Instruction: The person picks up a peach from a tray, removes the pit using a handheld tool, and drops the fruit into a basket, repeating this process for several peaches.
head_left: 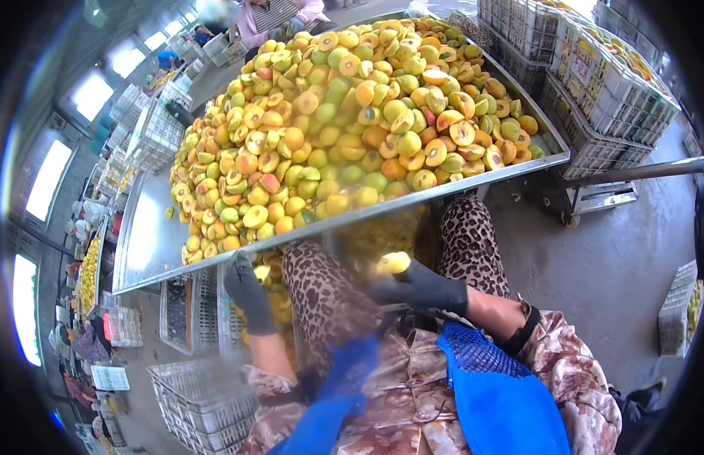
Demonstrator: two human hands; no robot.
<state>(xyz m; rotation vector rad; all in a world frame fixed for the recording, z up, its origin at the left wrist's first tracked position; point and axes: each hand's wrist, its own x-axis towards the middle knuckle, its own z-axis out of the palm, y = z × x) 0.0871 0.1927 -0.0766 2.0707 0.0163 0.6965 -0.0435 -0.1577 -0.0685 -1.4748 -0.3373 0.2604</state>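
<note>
A big heap of halved yellow-orange stone fruit [314, 129], peaches or apricots by their look, lies on a metal tray table [413, 199]. Many cut faces show a pit or a hollow. My right hand [424, 290], in a dark glove, is closed on a pale yellow fruit half [394, 262] over my lap; its fingertips are blurred. Just below the table's front edge is my left hand [250, 296], also gloved, with its fingers bent around a small yellow fruit piece [262, 271]. Fruit also shows, blurred, in a container [229, 311] between and beside my legs.
White plastic crates [204, 402] stand at lower left, with another crate [187, 311] under the table. Stacked fruit crates [606, 83] and a wheeled cart [602, 199] are on the right. A person in a pink top [280, 19] works across the table. More people and crates line the left.
</note>
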